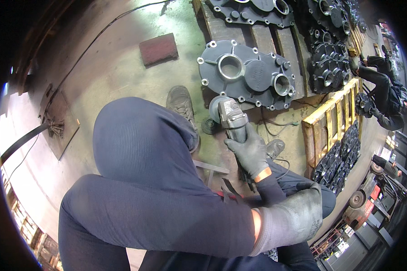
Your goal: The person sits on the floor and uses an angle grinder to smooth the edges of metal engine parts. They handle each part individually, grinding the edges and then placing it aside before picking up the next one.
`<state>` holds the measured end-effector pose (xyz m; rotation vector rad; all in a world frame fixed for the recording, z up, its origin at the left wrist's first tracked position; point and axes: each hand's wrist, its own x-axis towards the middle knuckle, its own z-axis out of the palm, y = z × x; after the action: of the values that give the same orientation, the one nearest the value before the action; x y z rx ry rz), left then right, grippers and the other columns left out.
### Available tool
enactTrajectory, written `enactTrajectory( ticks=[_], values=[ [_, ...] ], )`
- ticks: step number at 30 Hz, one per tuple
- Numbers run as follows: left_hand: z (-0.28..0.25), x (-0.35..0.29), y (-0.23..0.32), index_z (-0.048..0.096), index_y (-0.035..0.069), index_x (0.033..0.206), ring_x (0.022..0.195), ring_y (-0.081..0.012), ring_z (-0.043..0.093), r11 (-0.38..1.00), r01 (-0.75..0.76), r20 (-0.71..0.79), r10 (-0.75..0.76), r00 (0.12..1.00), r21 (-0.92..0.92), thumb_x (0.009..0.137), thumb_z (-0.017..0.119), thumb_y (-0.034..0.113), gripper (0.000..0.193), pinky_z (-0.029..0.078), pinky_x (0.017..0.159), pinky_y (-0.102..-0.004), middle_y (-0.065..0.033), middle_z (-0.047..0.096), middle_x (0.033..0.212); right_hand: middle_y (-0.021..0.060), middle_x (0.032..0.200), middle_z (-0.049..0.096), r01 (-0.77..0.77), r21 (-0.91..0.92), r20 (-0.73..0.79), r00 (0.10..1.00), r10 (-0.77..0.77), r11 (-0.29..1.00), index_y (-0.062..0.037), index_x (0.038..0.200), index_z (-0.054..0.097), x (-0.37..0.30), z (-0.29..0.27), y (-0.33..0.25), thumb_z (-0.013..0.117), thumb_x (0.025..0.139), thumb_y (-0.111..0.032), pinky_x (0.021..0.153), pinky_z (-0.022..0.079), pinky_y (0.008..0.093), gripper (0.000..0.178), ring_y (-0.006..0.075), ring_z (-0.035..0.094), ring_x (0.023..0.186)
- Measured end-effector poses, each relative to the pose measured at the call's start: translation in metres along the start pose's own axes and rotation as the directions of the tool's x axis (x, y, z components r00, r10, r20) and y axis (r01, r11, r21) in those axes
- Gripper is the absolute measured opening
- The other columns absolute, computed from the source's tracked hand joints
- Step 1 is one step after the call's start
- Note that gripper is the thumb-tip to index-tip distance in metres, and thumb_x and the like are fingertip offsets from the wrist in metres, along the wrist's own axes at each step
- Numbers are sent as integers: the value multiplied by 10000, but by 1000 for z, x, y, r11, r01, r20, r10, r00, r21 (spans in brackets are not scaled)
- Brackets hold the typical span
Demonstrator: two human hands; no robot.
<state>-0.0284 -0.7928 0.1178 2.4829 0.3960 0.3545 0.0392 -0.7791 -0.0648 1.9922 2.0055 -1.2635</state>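
My right hand [251, 151], in a grey work glove, is closed around the body of an angle grinder [233, 118]. The grinder's pale disc [214, 108] is at the lower left edge of a dark grey metal housing cover [257, 74]; I cannot tell whether they touch. Two large machined bores and a rim of bolt holes mark this casting, which lies flat on a wooden pallet [264, 40]. Across my right arm lies my left forearm, its gloved hand [296, 214] resting by my right knee [326, 196]. The fingers of that hand are mostly hidden.
More castings [328, 67] sit on the pallet and beside a yellowish wooden frame [332, 117]. A reddish flat block [158, 49] and a dark round disc [210, 126] lie on the floor. Cables [276, 131] trail near my shoes. Another person [384, 90] bends over parts at right, near a red forklift [362, 205].
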Motion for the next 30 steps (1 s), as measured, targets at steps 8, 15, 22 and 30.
enactTrajectory(
  ticks=[8,15,22,30],
  values=[
    [4,-5,-3,830,107,974,799,-249,690,1000,-13,-69,12,998,-16,913,707,178,155,528,812,-444,-39,749,868,235,1107,787,64,-8,-55,996,-64,998,-43,1317,681,11,4,-4,898,813,-342,903,598,486,625,427,776,1033],
    [3,-23,-14,831,111,947,780,-248,683,1000,-11,-77,13,997,24,912,699,197,162,517,797,-457,-37,742,844,245,1120,788,57,-23,-59,997,-58,998,-45,1344,679,7,1,-2,906,807,-343,908,597,484,655,436,773,1041],
    [2,-30,-15,833,116,921,762,-248,676,999,-16,-104,19,994,35,910,690,217,175,507,781,-470,-34,734,821,235,1147,790,101,17,-39,994,-101,995,-38,1372,672,7,-3,0,898,815,-305,930,596,471,658,414,775,1066],
    [-1,-23,-5,835,121,891,740,-247,669,999,-50,-154,50,987,4,909,681,240,195,495,764,-485,-32,726,795,224,1163,793,104,47,2,995,-104,993,-16,1395,667,12,-4,-27,904,807,-266,940,597,450,681,376,785,1070]
  ],
)
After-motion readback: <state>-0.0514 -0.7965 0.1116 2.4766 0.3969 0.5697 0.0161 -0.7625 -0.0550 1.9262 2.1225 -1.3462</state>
